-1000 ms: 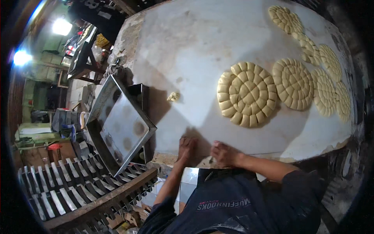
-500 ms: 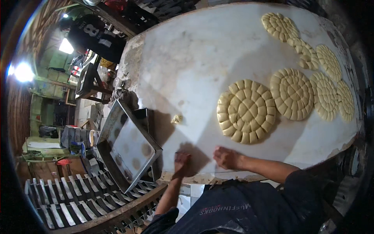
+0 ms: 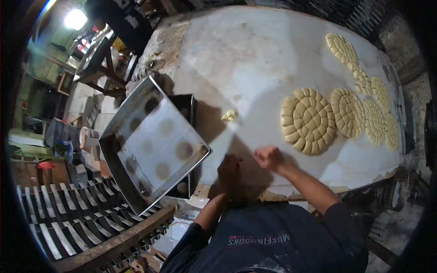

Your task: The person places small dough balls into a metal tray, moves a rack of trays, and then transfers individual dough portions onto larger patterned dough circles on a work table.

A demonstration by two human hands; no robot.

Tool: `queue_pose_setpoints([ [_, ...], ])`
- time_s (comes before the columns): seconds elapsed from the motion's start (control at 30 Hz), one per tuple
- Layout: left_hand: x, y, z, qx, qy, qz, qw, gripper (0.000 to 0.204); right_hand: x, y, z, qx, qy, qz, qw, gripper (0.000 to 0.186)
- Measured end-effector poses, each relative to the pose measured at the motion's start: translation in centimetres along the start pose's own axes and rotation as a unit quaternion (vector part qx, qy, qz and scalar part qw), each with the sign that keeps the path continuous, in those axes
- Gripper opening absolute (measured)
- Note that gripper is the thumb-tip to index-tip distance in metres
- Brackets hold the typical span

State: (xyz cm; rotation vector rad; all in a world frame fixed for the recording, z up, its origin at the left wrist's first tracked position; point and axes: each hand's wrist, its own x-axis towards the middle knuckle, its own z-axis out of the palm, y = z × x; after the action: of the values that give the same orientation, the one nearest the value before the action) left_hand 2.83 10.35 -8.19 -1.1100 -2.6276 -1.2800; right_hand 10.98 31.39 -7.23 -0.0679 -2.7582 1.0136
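My right hand (image 3: 268, 158) is curled closed just above the worktable near its front edge; any contents are hidden. In deep shadow beside it, my left hand (image 3: 230, 169) is too dark for its fingers to be made out. A small lump of dough (image 3: 230, 115) lies on the pale worktable (image 3: 241, 50), beyond both hands. Right of my right hand is a large round of dough (image 3: 309, 120), cut into rings of pieces. More scored rounds, such as a second dough round (image 3: 347, 113), overlap toward the table's right side.
A square metal tray (image 3: 152, 143) leans tilted off the table's left edge, above a second dark tray (image 3: 193, 107). Below it stands a rack of metal strips (image 3: 68, 214) with a wooden rail (image 3: 123, 234). At the far left, a person in dark clothes (image 3: 120, 22) stands near a wooden table (image 3: 102, 68).
The view has shifted, so the tray looks larger and the dough rounds sit further right. Both hands appear higher in the picture, and my right hand stays curled.
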Motion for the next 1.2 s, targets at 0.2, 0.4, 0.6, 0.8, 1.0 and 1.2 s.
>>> queue_pose_setpoints([
  [0.2, -1.8, -3.0, -3.5, -0.192, -0.117, -0.112, 0.968, 0.026, 13.4, -4.0, 1.6, -0.045, 0.167, 0.061, 0.983, 0.023],
  [0.4, 1.9, 0.3, -10.6, -0.325, -0.225, -0.09, 0.914, 0.035, 17.2, -2.7, 2.9, -0.2, 0.038, 0.124, 0.971, 0.016],
  [0.6, 1.8, -0.1, -6.7, -0.381, -0.275, -0.357, 0.807, 0.047, 10.8, -9.6, -3.5, -0.006, 0.134, 0.051, 0.99, 0.012],
  [0.8, 5.2, 4.0, -2.4, -0.514, -0.122, -0.144, 0.837, 0.049, 2.9, -9.4, -4.6, 0.159, 0.1, 0.129, 0.974, 0.017],
  [1.0, 8.7, 10.7, -0.4, -0.373, -0.253, -0.184, 0.874, 0.032, -1.4, -4.5, -7.9, 0.381, 0.213, 0.217, 0.873, 0.038],
  [1.2, 8.0, 15.7, 3.9, -0.323, -0.2, -0.135, 0.915, 0.025, -4.1, -2.1, -10.9, 0.299, 0.18, 0.164, 0.923, 0.037],
])
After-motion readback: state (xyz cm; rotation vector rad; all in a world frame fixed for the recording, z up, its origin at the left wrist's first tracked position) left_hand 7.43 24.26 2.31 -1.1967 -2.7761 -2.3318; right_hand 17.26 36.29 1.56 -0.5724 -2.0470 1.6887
